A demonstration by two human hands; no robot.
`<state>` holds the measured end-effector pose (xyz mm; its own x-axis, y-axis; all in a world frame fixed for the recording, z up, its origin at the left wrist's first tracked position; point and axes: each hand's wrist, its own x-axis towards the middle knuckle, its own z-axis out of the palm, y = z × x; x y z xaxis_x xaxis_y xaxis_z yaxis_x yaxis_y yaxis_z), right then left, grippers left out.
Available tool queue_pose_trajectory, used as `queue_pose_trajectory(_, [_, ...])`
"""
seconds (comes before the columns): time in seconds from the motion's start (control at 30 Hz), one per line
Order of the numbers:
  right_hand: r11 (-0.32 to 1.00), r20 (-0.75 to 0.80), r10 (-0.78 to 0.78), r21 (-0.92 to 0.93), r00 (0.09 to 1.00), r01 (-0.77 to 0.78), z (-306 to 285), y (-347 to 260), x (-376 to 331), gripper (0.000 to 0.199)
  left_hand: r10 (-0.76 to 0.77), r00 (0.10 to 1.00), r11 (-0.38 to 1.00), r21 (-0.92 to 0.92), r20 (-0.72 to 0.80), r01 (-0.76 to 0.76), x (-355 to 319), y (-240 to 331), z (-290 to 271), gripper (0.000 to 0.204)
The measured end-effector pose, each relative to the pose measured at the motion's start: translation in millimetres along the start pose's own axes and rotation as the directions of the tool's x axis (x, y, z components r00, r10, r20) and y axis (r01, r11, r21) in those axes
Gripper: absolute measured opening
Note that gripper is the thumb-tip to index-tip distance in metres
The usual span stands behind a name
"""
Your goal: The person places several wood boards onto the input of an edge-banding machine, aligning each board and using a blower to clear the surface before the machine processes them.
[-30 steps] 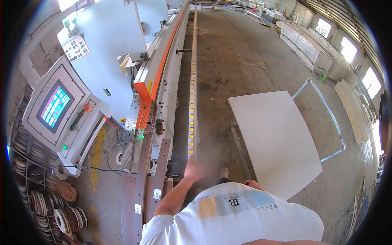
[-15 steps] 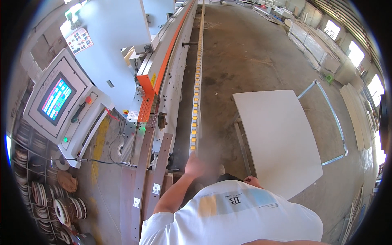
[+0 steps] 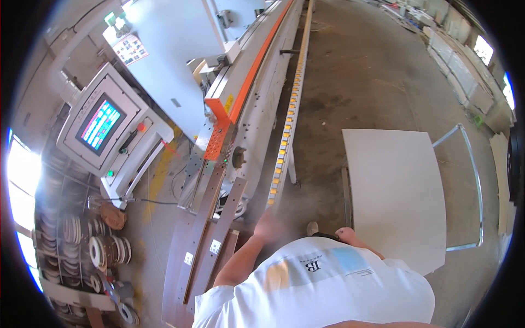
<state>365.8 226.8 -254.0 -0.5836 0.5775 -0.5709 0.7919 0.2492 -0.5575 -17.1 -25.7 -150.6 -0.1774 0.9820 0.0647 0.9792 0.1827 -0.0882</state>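
Note:
My left hand (image 3: 268, 224) is motion-blurred. It reaches forward over the floor near the lower end of the long edge-banding machine (image 3: 240, 126) and its yellow-and-white roller rail (image 3: 284, 147). I cannot make out its fingers. My right hand (image 3: 347, 235) shows only as a rounded knuckle shape above my white shirt. It sits close to the near left corner of the large white panel (image 3: 394, 191), which lies on a low metal-framed cart (image 3: 476, 180). Whether it touches the panel is unclear.
To the left stand a control console with a coloured screen (image 3: 101, 126) and racks of edge-band rolls (image 3: 104, 251). Brown strips (image 3: 213, 240) lean beside the machine. Concrete floor (image 3: 361, 76) stretches ahead, and stacked boards (image 3: 465, 65) line the right wall.
The view has shifted slightly, so the machine and the white panel sit a little lower and nearer. My left hand stays raised and blurred at about the same spot.

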Motion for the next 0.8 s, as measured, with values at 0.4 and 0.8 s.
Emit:
queue_pose_trajectory(0.4, [0.981, 0.234, -0.111, -0.130, 0.966, 0.144, -26, -10, 76, 0.036, -0.124, 0.992, 0.795, -0.599, 0.001, 0.100, 11, 7, -89, 0.009])
queue_pose_trajectory(0.8, [0.987, 0.193, -0.029, -0.147, 0.981, 0.058, -14, -129, 49, 0.032, -0.561, 0.809, 0.619, -0.738, -0.176, 0.269, -51, -123, -142, 0.013])
